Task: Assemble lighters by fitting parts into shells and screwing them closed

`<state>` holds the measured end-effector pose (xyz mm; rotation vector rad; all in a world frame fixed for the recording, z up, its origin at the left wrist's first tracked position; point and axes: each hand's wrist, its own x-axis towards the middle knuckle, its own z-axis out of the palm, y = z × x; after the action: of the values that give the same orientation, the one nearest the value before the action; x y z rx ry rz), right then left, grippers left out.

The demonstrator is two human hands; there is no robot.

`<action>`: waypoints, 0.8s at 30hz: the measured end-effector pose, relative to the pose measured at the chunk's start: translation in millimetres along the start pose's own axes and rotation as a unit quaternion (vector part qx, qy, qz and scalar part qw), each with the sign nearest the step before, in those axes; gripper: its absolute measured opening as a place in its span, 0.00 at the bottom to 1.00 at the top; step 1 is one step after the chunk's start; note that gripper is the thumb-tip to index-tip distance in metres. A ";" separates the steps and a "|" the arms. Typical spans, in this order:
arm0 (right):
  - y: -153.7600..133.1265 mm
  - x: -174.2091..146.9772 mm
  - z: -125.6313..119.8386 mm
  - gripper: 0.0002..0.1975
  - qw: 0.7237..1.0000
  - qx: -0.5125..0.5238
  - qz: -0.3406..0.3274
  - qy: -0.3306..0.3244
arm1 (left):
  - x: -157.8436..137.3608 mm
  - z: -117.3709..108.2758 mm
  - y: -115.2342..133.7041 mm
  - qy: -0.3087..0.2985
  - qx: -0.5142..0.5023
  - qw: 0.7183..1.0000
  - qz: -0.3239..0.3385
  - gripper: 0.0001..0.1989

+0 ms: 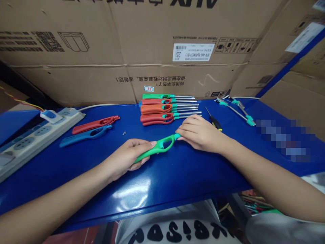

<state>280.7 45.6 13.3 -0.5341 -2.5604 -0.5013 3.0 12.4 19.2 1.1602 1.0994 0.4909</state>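
Observation:
My left hand (128,154) is wrapped round the handle of a green long-nosed lighter (156,149), its thumb on top. At the lighter's front end, the fingers of my right hand (200,134) close round the teal collar, hiding any tube beyond it. A row of finished-looking lighters (154,108), red, orange and green with metal tubes, lies just behind. Beside my right hand rests a screwdriver (215,122) with a black and yellow handle. Left of my left hand are a red handle (91,125) and a blue handle (86,135), both without tubes.
Several small screws (124,132) lie on the blue table (162,183). Metal tubes with teal collars (238,112) sit at the back right. A power strip (38,135) with a plug runs along the left. Cardboard (101,78) walls off the back.

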 end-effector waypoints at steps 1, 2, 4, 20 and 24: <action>-1.9 0.4 1.6 0.10 1.000 -0.010 -0.007 0.009 | -0.8 0.2 -0.1 -0.008 -0.010 1.000 -0.005 0.23; -3.8 0.8 3.0 0.10 1.000 -0.017 -0.012 0.020 | -1.6 0.4 -0.1 -0.018 -0.021 1.000 -0.009 0.24; -7.1 1.7 4.8 0.08 0.999 -0.020 -0.020 0.040 | -3.1 0.9 0.2 -0.034 -0.042 0.998 -0.019 0.24; -8.6 0.7 9.5 0.12 0.998 0.029 0.008 -0.061 | 3.2 5.4 -8.0 0.024 0.173 0.984 0.042 0.25; 0.4 -0.7 9.7 0.11 0.982 0.114 0.073 -0.135 | 4.1 -2.1 -9.4 0.061 0.438 0.870 0.219 0.18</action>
<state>277.8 49.9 5.1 -0.7408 -2.7567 -0.0842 0.9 13.2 9.0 2.2384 1.2017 0.4136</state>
